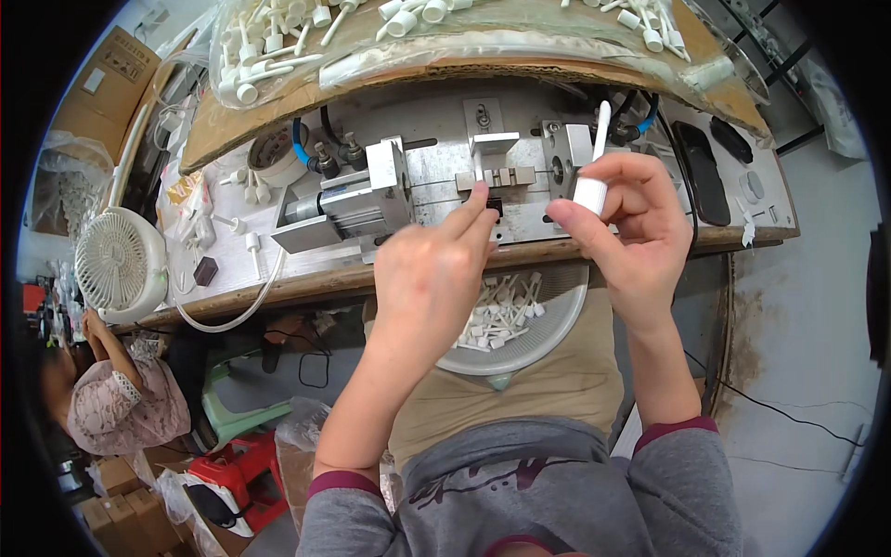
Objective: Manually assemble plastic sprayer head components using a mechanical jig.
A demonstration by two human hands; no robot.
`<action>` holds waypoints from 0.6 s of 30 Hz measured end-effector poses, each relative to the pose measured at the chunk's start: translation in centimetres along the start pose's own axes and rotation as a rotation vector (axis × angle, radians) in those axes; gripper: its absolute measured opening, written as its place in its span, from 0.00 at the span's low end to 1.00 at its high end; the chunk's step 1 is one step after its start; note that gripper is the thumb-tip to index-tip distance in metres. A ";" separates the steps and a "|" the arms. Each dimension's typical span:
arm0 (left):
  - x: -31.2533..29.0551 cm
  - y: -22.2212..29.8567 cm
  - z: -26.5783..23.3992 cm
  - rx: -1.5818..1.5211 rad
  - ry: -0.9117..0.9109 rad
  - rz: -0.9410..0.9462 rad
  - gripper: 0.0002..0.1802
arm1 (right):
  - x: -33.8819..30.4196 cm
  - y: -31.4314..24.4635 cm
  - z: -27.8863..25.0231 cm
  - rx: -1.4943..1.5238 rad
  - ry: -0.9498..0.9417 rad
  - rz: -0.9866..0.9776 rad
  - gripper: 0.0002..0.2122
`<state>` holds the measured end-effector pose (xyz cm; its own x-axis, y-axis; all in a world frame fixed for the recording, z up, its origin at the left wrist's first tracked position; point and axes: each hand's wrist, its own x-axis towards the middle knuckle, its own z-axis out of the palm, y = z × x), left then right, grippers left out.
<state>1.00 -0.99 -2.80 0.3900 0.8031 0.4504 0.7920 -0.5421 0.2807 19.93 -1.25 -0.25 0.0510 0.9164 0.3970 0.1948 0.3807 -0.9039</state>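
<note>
In my right hand (636,218), thumb and fingers pinch a white applicator by its ribbed cap (590,194). Its slim stem (602,130) points up, with a rounded tip. My left hand (432,278) reaches over the front of a metal clamping fixture (497,179), index finger stretched out and the other fingers curled under. A short white stem (479,166) shows right at that fingertip; what lies under the fingers is hidden. The fixture sits between a left metal cylinder block (371,190) and a right metal block (561,158).
A grey basket (568,320) of white applicators rests on my lap, below the bench edge. More applicators (269,46) lie on the cardboard shelf (445,70). A fan (121,265) and tape roll (278,156) are left, a phone (702,174) right. Another person (125,395) sits at left.
</note>
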 end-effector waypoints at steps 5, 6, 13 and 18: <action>0.9 -0.5 0.0 -0.040 -0.050 0.016 0.14 | -0.2 0.2 -0.1 0.104 -0.017 0.041 0.16; 1.0 -0.5 0.0 -0.051 -0.049 0.015 0.14 | -0.2 0.2 -0.3 0.076 -0.027 0.066 0.15; 3.7 -1.7 -3.2 -0.279 -0.029 -0.021 0.16 | 0.1 1.0 -0.8 -0.450 -0.124 -0.367 0.14; 11.3 -7.0 -5.3 -0.064 0.399 0.015 0.11 | -1.1 2.1 0.4 -0.650 -0.224 -0.482 0.13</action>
<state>-2.63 10.58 4.81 0.1784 0.6429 0.7449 0.7521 -0.5772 0.3180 19.85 -1.39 -2.64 -0.3646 0.7006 0.6134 0.6749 0.6527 -0.3443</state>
